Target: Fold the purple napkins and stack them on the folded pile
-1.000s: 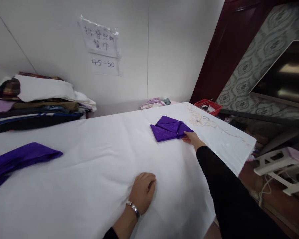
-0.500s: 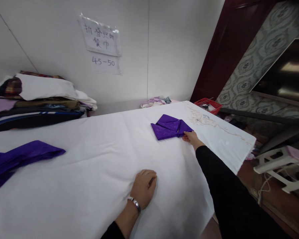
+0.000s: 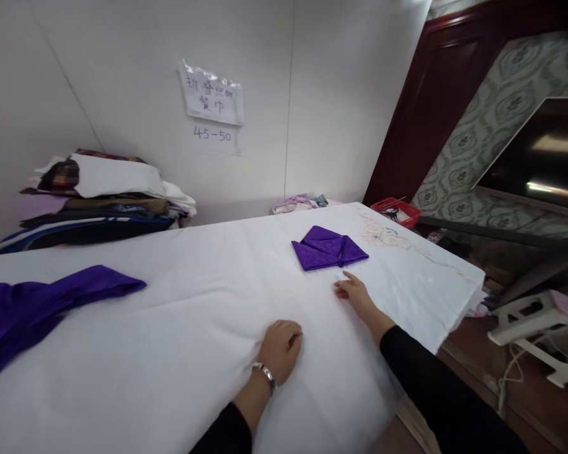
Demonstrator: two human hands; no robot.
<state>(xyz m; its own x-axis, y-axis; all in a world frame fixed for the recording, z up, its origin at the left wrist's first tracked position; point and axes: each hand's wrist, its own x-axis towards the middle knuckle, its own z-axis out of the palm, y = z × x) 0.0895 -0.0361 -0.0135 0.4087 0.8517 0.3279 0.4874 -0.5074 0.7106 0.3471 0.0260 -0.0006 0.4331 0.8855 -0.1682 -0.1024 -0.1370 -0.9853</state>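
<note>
A folded purple napkin (image 3: 330, 248) lies flat on the white tablecloth (image 3: 194, 366), toward the back right. Just short of its near edge, my right hand (image 3: 355, 294) hovers or rests with its fingers apart and nothing in them; the napkin and the fingertips are separate. My left hand (image 3: 280, 349), with a silver bracelet at the wrist, rests on the cloth nearer to me. Its fingers are curled in, and I see nothing held. At the left side lies a second purple cloth (image 3: 52, 309), loosely bunched and cut off by the picture's edge.
A pile of folded clothes (image 3: 118, 202) stands at the back left, below a handwritten sign (image 3: 213, 98) on the wall. A red basket (image 3: 397, 211) sits beyond the table's far right corner. A white stool (image 3: 539, 321) stands on the floor at right.
My right hand has let go of the folded napkin's right corner and drawn back toward me. My left hand stays on the cloth. The whole view has shifted slightly.
</note>
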